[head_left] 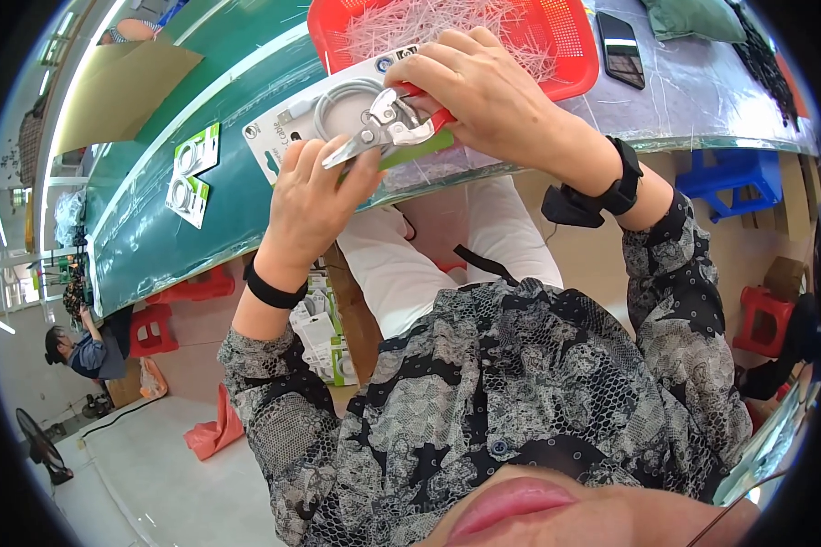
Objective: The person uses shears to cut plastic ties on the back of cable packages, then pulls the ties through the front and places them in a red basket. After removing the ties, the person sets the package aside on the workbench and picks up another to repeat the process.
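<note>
My right hand point(483, 91) is closed around the red handles of metal shears point(383, 128), whose pointed silver blades reach toward my left fingers. Under the shears lies a cable package point(283, 137), a white and green card with a coiled white cable on its front. It is tilted over the table's near edge. My left hand point(319, 191) is closed at the package's lower edge, its thumb and fingers close to the blade tips. What exactly lies between the blades is hidden.
A red perforated basket point(570, 55) of thin clear plastic strips stands beyond my hands. A phone point(620, 50) lies right of it. Two more cable packages point(192, 173) lie left on the green table point(137, 237). Packages point(319, 333) fill a box below. Another person point(96, 351) is far left.
</note>
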`<state>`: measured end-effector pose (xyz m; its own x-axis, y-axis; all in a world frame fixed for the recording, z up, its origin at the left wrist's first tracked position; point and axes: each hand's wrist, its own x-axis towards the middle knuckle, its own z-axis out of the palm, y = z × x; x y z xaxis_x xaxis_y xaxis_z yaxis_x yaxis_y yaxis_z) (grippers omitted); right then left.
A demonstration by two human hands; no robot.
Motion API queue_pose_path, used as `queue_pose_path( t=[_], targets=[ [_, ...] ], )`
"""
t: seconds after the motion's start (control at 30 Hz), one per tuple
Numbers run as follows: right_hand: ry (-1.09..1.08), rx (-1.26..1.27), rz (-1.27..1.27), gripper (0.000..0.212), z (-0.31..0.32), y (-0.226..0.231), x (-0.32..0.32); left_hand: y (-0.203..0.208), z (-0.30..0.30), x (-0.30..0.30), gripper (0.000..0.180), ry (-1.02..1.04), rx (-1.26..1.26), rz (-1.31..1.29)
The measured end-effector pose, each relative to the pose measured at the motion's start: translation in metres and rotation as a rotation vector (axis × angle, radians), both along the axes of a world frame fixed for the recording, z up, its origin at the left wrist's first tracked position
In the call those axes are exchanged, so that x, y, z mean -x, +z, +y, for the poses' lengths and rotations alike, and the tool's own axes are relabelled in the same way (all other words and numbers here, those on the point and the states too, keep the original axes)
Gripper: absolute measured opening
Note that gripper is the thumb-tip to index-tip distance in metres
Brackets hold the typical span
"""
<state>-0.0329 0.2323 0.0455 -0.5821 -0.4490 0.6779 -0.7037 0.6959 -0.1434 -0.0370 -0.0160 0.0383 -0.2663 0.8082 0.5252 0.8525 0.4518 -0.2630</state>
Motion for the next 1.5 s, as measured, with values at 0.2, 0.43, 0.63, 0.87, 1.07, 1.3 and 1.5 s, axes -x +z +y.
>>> queue_pose_path(
  t=[0.2,0.43,0.63,0.87,1.07,1.3,1.5],
  targets=[
    [-0.022,0.089,0.066,0.042,0.009,0.001,0.021,0.003,0.009,0.0,0.04,0.036,-0.039,-0.076],
    [-0.278,0.2,-0.123,0.027,0.091,-0.015,0.06,0.0,0.007,0.011,0.035,0.168,-0.322,-0.38],
    [-0.336,0.316,-0.427,0.037,0.078,-0.027,0.033,-0.01,0.004,0.015,0.038,-0.06,-1.322,-1.496],
    [-0.411,0.064,-0.236,0.037,0.036,-0.031,-0.01,-0.026,0.034,0.008,0.05,-0.348,-1.518,-1.719],
    [-0.463,0.018,-0.304,0.039,0.041,-0.044,-0.015,-0.032,0.044,0.005,0.051,-0.398,-1.601,-1.683],
    [-0.462,0.0,-0.27,0.038,0.04,-0.045,-0.012,-0.039,0.049,0.004,0.05,-0.445,-1.613,-1.745],
    [-0.48,-0.031,-0.369,0.037,0.044,-0.046,-0.009,-0.049,0.054,0.01,0.048,-0.457,-1.623,-1.785]
  ],
)
